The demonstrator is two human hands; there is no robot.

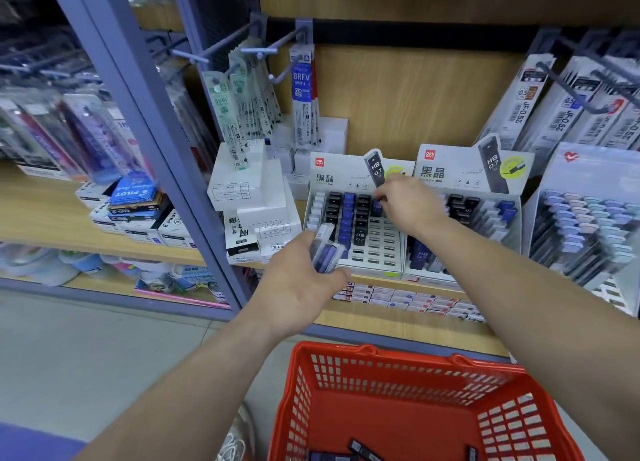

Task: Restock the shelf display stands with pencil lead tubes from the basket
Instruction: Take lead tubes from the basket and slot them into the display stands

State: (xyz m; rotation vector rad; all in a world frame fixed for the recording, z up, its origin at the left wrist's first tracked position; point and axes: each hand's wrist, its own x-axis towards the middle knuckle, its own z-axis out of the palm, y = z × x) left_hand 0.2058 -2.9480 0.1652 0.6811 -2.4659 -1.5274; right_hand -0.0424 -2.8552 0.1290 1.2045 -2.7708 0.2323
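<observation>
Two white display stands sit side by side on the wooden shelf, the left stand (375, 252) half filled with black, blue and clear lead tubes, the right stand (509, 225) fuller. My left hand (298, 287) grips a small bundle of lead tubes (325, 249) in front of the left stand's lower left corner. My right hand (405, 202) reaches over the left stand's back rows and pinches a blue tube (377, 207) at a slot. A red basket (311, 384) below holds a few dark tubes (360, 450) on its floor.
White boxes (249, 187) are stacked left of the stands. Refill packs hang from pegs above (301, 93) and at the right (540, 107). A rack of pastel-capped items (585, 225) stands at far right. A purple shelf post (138, 114) runs diagonally at left.
</observation>
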